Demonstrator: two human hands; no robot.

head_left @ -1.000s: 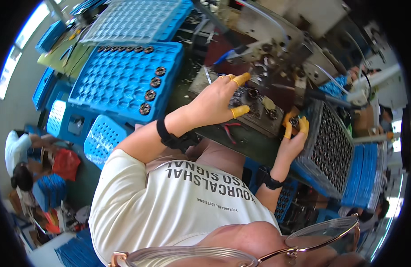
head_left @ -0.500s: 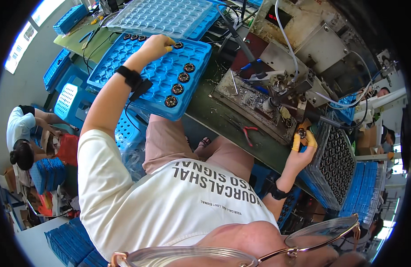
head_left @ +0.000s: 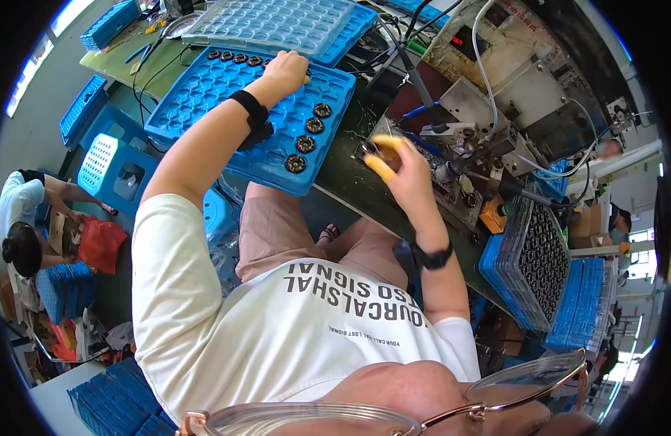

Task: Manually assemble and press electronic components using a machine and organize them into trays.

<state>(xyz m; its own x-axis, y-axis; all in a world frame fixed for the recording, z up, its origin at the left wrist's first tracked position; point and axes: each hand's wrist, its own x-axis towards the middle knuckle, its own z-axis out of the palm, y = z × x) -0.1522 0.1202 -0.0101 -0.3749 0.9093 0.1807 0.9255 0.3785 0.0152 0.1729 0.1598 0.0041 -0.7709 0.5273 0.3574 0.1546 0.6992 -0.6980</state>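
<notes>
My left hand [head_left: 286, 74] is closed over the far right part of a blue plastic tray [head_left: 205, 116] with round pockets. Its fingertips are mostly hidden, so what they grip does not show. Small round motor stators sit along the tray's far edge, such as one stator [head_left: 240, 58], and down its right side, such as another stator [head_left: 305, 144]. To the right of the tray, above the bench, my right hand [head_left: 404, 166] wears yellow finger covers and pinches a dark, slightly blurred stator [head_left: 372, 149] between thumb and finger.
A machine [head_left: 488, 138] with hoses stands at the right of the green bench [head_left: 343, 185]. An orange block [head_left: 493, 216] lies beside it. Stacked trays full of stators [head_left: 535, 261] stand at right. A clear tray [head_left: 270, 25] lies behind. Another person [head_left: 30, 211] bends at far left.
My right hand has moved left from beside the orange block toward the blue tray, carrying the stator. My left hand now covers the spot where a stator showed. The view has shifted slightly.
</notes>
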